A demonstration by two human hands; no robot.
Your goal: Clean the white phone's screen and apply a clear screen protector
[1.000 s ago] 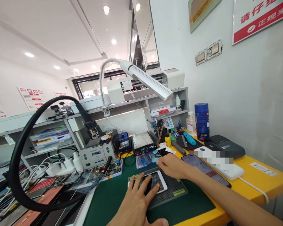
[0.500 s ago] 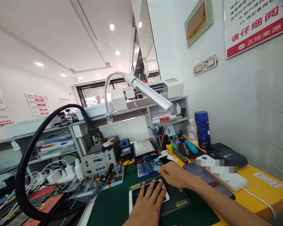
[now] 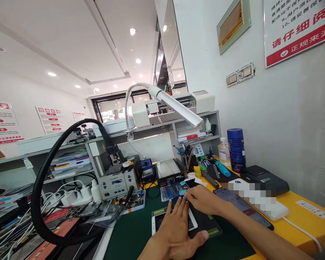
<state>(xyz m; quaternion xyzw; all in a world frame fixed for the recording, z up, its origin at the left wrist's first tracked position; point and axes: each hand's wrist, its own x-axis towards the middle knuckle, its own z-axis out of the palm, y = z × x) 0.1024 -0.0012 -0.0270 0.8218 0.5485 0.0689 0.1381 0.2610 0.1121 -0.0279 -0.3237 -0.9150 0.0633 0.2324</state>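
A white phone (image 3: 193, 221) with a dark screen lies face up on a black mat (image 3: 215, 228). Across its screen rests my left hand (image 3: 176, 222), palm down, fingers stretched forward and thumb spread to the right. My right hand (image 3: 203, 198) is closed just beyond the phone's far edge, its fingertips close to my left fingers. Whatever those curled fingers hold, if anything, is hidden from this angle.
A larger dark phone (image 3: 242, 207) and a white power strip (image 3: 276, 210) lie to the right. Beyond the hands stand a heating plate (image 3: 168, 169) and a hot-air station (image 3: 115, 186). On the left are a black hose (image 3: 35, 202) and a tray of circuit boards (image 3: 138, 204).
My left fingers have drawn closer together and the thumb now shows out to the right. My right hand stays at the phone's far edge. The whole view has shifted slightly.
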